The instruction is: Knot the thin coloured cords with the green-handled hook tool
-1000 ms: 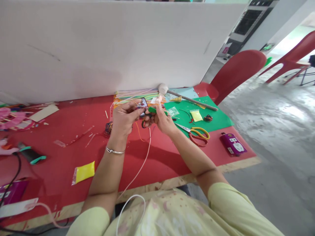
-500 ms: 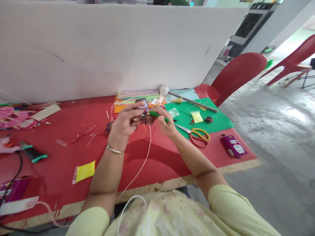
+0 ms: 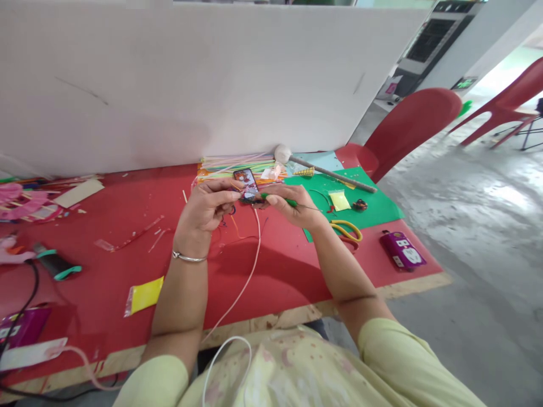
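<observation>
My left hand (image 3: 203, 206) has its fingertips pinched together at the left side of a phone (image 3: 245, 180) that shows a lit picture. What those fingertips hold is too small to make out. Thin orange and blue strands (image 3: 236, 226) trail below them on the table. My right hand (image 3: 294, 204) is closed around a slim green stick (image 3: 285, 200), with a thin dark wire-like end reaching back over the wrist. The stick's front tip points toward the left fingertips, a small gap apart. Scissors (image 3: 348, 230) with yellow and red handles lie partly hidden under my right forearm.
A white ball on a grey stick (image 3: 335, 175) crosses a green sheet (image 3: 382, 209). Bundled pastel sticks (image 3: 237, 163) lie behind the phone. A purple box (image 3: 403, 250), a yellow packet (image 3: 147, 295) and a black-teal tool (image 3: 58, 264) surround my arms. A pale cable (image 3: 254, 260) runs toward me.
My hands have moved apart, the left one to the left and the right one to the right. More of the phone shows, and my right forearm now covers the scissor blades.
</observation>
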{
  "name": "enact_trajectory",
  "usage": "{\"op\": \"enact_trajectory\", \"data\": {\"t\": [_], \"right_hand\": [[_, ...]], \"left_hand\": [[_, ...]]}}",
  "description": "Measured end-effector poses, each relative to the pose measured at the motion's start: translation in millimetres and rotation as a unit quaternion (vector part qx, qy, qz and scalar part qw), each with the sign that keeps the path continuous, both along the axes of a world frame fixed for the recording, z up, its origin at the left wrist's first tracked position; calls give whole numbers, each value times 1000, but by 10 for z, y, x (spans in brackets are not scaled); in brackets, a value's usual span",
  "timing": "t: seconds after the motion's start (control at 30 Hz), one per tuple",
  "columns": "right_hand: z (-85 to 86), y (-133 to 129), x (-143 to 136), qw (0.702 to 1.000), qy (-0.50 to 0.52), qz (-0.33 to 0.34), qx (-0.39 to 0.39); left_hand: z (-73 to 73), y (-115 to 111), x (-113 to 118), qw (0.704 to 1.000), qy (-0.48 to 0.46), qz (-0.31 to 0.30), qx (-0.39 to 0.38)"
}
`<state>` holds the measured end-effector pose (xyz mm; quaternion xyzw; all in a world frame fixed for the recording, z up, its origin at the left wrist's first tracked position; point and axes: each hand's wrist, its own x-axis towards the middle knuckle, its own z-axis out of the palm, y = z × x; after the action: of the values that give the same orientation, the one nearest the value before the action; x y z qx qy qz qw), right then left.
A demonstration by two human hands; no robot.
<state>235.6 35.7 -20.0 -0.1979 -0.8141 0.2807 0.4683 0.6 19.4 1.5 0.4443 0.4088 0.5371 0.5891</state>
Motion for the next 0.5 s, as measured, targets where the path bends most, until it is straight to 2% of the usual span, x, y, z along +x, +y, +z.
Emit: {"op": "enact_trajectory", "data": {"t": [0.17,0.27,0.37,0.43,0.5], "right_hand": [[140,-70,98,999,-7,-1,-48],[165,-100,112,989,12,33,-144],[36,-65,-23,952,84,83,-284],[-109,-16,-198,922,159,99,-340],[-253,21,-397,906,201,76,-364]], "left_hand": [[21,-9,-22,1000,8,-17,-3],[6,-19,-14,999,0,-43,-8],[-28,-43,77,999,-31,-44,8],[-59,-67,191,998,-44,0,34],[-91,-93,329,992,-28,92,83]]}}
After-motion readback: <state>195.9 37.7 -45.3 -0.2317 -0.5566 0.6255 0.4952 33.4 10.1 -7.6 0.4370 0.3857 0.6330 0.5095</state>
